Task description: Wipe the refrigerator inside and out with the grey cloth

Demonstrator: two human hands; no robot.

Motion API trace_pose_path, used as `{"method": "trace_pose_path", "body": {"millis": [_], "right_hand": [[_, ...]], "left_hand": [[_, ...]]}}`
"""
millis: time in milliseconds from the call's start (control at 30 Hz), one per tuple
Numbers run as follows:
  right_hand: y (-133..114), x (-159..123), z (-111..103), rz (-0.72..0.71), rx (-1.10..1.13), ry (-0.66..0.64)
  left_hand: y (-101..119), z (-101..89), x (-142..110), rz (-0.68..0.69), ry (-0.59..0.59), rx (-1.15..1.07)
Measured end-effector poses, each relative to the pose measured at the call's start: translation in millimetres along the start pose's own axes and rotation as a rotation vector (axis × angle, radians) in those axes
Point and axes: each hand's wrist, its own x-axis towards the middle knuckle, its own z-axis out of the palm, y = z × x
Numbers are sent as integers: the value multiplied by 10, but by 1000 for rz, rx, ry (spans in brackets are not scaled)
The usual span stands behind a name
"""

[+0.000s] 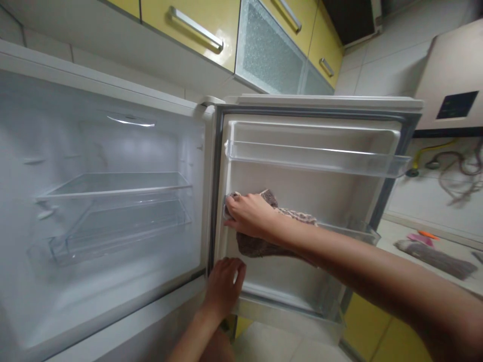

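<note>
My right hand (251, 213) is closed on a grey-brown cloth (253, 246) at the hinge-side end of the middle door shelf (349, 232). The cloth bunches around the fingers and drapes over the shelf front, partly hidden by my forearm. Lower down, my left hand (224, 279) is loosely curled near the hinge side of the fridge door (287, 188), with a gap between thumb and fingers and nothing visible in it. Whether it touches the door edge, I cannot tell. The door stands wide open, showing its white inner lining.
At left is the fridge interior (128, 156) with glass shelves (124, 183). A clear upper door shelf (317, 157) sits above my right hand. Yellow cupboards (196, 45) hang overhead. On the counter at right lie a grey cloth (437, 259) and pink and orange items (426, 235).
</note>
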Motion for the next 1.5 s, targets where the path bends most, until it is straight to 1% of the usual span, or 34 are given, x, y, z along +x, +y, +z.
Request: {"method": "trace_pose_path", "body": {"millis": [67,100,200,333,400,467,533,600,667,700,767,867,933,1000,1067,1133,1233,1300,1333,1400,1500], "right_hand": [[-20,-13,77,-4,-33,35],[9,-52,102,3,-37,36],[187,-281,136,78,-61,11],[522,-788,167,245,-130,-65],[736,-1118,200,331,-155,-111],[988,-1484,239,383,-134,-128],[1255,-1841,278,350,-45,-86],[1481,-2123,310,254,46,7],[1604,-2280,337,164,62,119],[1617,-2304,347,155,40,163],[1554,-2255,359,193,-17,191],[1318,-2005,353,281,-80,130],[1123,-1770,344,290,-116,132],[910,-1496,340,302,-151,170],[674,-1182,343,326,-172,202],[413,-835,348,354,-160,214],[25,-329,356,354,-73,235],[-176,-74,359,348,6,255],[-247,11,360,346,40,261],[-324,95,362,336,81,264],[-308,56,353,288,88,250]], "left_hand": [[-150,183,-205,133,-95,145],[-217,244,-289,172,-129,188],[-339,325,-428,206,-202,308],[-350,307,-415,172,-320,360],[-344,300,-404,181,-307,329],[-345,304,-413,198,-259,275],[-349,314,-432,204,-234,241],[-352,323,-446,196,-234,235],[-355,330,-453,197,-240,230],[-357,334,-454,200,-243,223],[-360,345,-454,200,-253,208],[-346,359,-444,183,-280,212],[-323,361,-426,168,-315,244],[-300,369,-408,147,-357,280],[-295,400,-411,135,-355,298],[-318,460,-443,161,-276,298],[-393,561,-523,233,-101,311],[-449,590,-562,275,-49,341],[-471,585,-570,289,-53,356],[-499,540,-562,301,-101,379],[-496,432,-523,292,-183,383]]}}
